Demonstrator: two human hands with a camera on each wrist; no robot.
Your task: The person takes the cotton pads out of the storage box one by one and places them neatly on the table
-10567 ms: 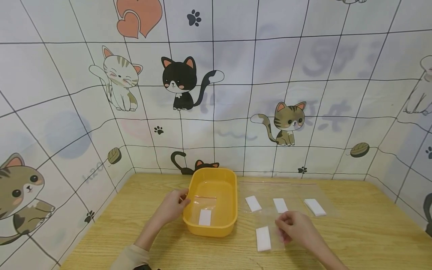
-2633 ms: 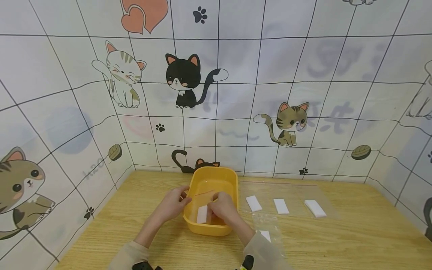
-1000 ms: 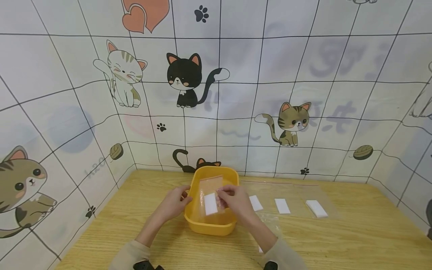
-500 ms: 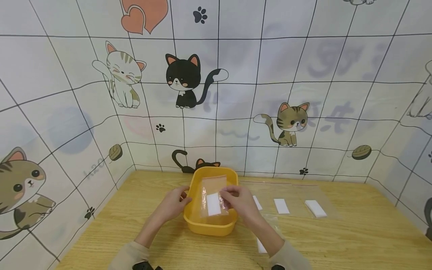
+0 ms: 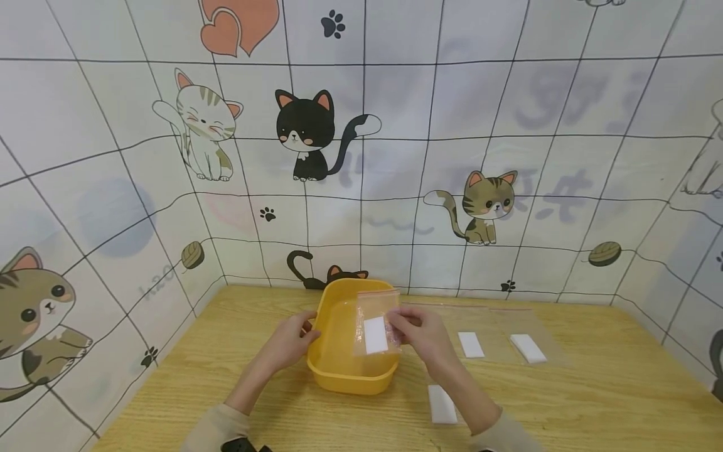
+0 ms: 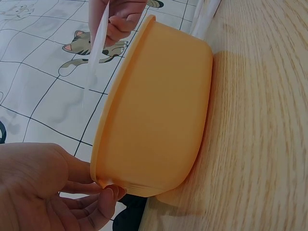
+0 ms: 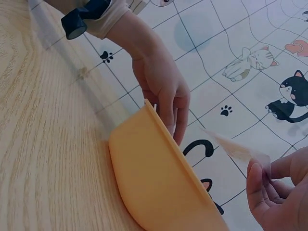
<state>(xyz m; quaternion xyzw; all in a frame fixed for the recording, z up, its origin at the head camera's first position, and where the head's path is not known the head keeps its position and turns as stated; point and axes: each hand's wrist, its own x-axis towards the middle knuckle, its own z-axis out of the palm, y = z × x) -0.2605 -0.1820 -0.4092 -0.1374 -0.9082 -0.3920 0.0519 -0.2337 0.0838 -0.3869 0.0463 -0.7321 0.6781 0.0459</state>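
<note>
In the head view, a yellow plastic basin (image 5: pixel 353 384) stands on the wooden table. My left hand (image 5: pixel 288 342) holds its left rim, thumb and fingers pinching the edge in the left wrist view, where the basin's outer wall (image 6: pixel 154 110) shows. My right hand (image 5: pixel 426 336) pinches the right edge of a clear zip bag (image 5: pixel 377 306) containing a white rectangular block (image 5: pixel 375 336). That bag is raised above the basin's right side. From the right wrist view, the bag (image 7: pixel 240 150) hangs edge-on from my right hand (image 7: pixel 284 192), apart from the basin's rim.
More clear bags with white blocks lie right of the basin: one block (image 5: pixel 471 344) behind my right hand, another (image 5: pixel 528 348) farther right, and one (image 5: pixel 442 405) near the front beside my right forearm. A cat-printed cloth (image 5: pixel 395 220) rises behind the table.
My right hand reached into the basin, took hold of the bag there, lifted it and carried it rightward to the basin's right side. My left hand has stayed on the left rim.
</note>
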